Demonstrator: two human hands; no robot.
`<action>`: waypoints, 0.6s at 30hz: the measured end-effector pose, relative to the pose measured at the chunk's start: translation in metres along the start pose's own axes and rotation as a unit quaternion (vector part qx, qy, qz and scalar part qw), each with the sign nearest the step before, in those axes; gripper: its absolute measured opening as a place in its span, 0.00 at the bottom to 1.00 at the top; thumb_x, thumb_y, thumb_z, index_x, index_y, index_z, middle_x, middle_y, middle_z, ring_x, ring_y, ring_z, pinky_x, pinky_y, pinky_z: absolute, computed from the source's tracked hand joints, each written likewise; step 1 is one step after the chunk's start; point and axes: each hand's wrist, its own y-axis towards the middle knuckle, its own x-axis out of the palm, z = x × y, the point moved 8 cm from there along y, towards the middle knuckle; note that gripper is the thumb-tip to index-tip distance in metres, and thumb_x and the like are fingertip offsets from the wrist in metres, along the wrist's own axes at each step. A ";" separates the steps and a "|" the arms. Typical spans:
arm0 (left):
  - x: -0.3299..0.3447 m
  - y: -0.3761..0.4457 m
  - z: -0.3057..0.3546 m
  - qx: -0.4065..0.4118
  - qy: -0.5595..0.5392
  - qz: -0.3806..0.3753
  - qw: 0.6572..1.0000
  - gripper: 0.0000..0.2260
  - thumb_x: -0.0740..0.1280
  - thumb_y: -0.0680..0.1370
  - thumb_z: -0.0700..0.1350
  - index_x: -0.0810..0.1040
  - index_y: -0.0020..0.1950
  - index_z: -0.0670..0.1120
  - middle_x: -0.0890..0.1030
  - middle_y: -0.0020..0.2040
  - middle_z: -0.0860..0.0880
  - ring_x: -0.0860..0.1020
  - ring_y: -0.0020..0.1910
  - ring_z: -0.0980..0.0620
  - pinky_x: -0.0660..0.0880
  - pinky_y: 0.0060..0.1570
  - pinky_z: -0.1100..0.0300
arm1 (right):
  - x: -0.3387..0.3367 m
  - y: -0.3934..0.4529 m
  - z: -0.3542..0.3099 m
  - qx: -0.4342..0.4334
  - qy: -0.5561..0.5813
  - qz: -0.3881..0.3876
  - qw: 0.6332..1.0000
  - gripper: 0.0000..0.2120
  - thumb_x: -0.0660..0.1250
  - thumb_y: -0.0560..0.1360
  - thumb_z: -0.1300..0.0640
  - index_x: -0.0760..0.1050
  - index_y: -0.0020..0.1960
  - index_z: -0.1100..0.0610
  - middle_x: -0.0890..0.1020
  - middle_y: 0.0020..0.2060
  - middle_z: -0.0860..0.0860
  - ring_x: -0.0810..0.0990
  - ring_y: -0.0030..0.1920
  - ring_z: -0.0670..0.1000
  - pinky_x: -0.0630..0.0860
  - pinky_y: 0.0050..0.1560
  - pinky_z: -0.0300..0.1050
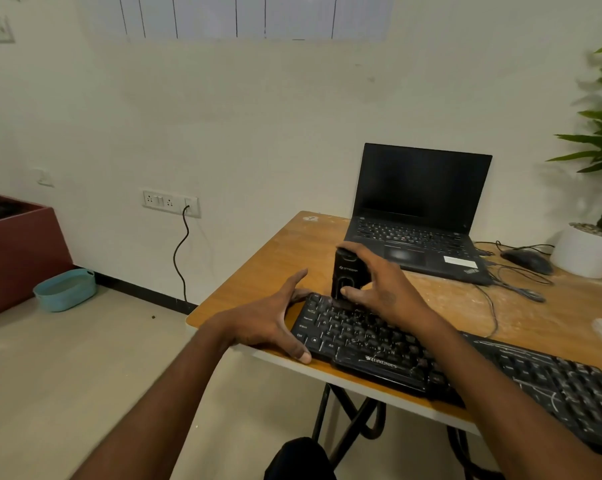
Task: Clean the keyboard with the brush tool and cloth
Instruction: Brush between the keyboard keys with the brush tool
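The keyboard (448,355) lies along the near edge of the wooden counter (268,258), black, running from the left corner off toward the lower right, its front lip slightly over the counter's edge. The left hand (271,327) is spread wide at the keyboard's left end, thumb tip on the front corner by the Ctrl key and fingers reaching round the far corner, bracing it. The right hand (375,282) is wrapped around the brush tool (344,275), a black upright block with a faint logo, thumb pressed on its front face, fingers over the top and far side. The tool's lower end sits on the top-left rows of keys; bristles cannot be made out.

Behind, an open laptop (420,209) with a dark screen stands on the counter, a black mouse (528,260) to its right with cables trailing beside it. A white pot (583,251) holding a green plant is at the far right edge. On the floor at left sits a small teal basket (65,289) beside a red-brown planter box (18,251).
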 end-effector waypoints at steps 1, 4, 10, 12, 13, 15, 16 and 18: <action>0.000 0.000 0.000 0.001 0.001 0.000 1.000 0.64 0.84 0.70 0.43 0.35 0.84 0.61 0.61 0.79 0.59 0.66 0.76 0.54 0.67 0.70 0.65 | -0.003 -0.002 0.002 0.003 -0.001 0.005 1.000 0.35 0.75 0.73 0.56 0.63 0.73 0.36 0.79 0.59 0.47 0.79 0.57 0.46 0.78 0.50 0.38; 0.000 0.001 0.000 0.003 -0.001 -0.002 1.000 0.64 0.85 0.69 0.45 0.36 0.84 0.63 0.61 0.81 0.57 0.67 0.76 0.53 0.69 0.70 0.63 | 0.006 0.001 -0.008 0.000 0.004 0.014 1.000 0.36 0.74 0.74 0.56 0.62 0.74 0.37 0.78 0.60 0.48 0.78 0.56 0.46 0.73 0.44 0.32; 0.001 -0.001 0.004 0.007 -0.009 -0.004 1.000 0.63 0.85 0.68 0.44 0.39 0.84 0.65 0.65 0.79 0.57 0.70 0.75 0.55 0.72 0.71 0.61 | 0.024 0.006 -0.031 -0.035 0.024 -0.002 0.999 0.34 0.73 0.75 0.57 0.62 0.72 0.34 0.79 0.57 0.47 0.79 0.55 0.46 0.79 0.53 0.44; 0.001 -0.001 0.001 0.001 -0.003 -0.004 1.000 0.64 0.85 0.69 0.44 0.37 0.84 0.64 0.62 0.81 0.58 0.68 0.76 0.55 0.69 0.71 0.63 | 0.012 -0.002 -0.019 -0.028 0.006 -0.012 1.000 0.34 0.74 0.74 0.56 0.62 0.72 0.33 0.79 0.58 0.46 0.78 0.57 0.45 0.79 0.54 0.45; 0.001 -0.001 0.000 -0.001 0.001 -0.004 1.000 0.64 0.85 0.69 0.44 0.37 0.84 0.63 0.62 0.81 0.59 0.67 0.77 0.54 0.68 0.71 0.64 | 0.005 -0.006 -0.011 -0.021 0.003 -0.014 1.000 0.35 0.74 0.74 0.56 0.62 0.72 0.33 0.79 0.59 0.46 0.78 0.57 0.45 0.79 0.55 0.45; 0.000 0.000 -0.002 -0.002 0.006 -0.005 1.000 0.63 0.84 0.70 0.44 0.37 0.84 0.62 0.62 0.79 0.60 0.66 0.77 0.55 0.68 0.69 0.66 | -0.005 -0.014 0.000 -0.008 0.013 -0.010 1.000 0.35 0.75 0.74 0.56 0.63 0.72 0.34 0.78 0.60 0.47 0.78 0.58 0.46 0.80 0.55 0.47; 0.000 0.000 -0.003 -0.002 0.006 -0.006 1.000 0.63 0.84 0.70 0.43 0.37 0.85 0.62 0.62 0.79 0.60 0.67 0.76 0.55 0.68 0.68 0.68 | -0.006 -0.014 0.001 -0.005 0.016 -0.005 1.000 0.35 0.75 0.74 0.56 0.63 0.72 0.34 0.78 0.60 0.47 0.78 0.58 0.46 0.81 0.55 0.47; 0.000 0.001 -0.003 -0.003 0.007 -0.007 1.000 0.63 0.84 0.70 0.43 0.38 0.85 0.61 0.63 0.77 0.62 0.68 0.74 0.58 0.68 0.66 0.69 | 0.000 -0.010 -0.005 -0.006 0.022 0.005 1.000 0.35 0.74 0.74 0.56 0.63 0.73 0.35 0.78 0.60 0.48 0.78 0.58 0.47 0.80 0.54 0.45</action>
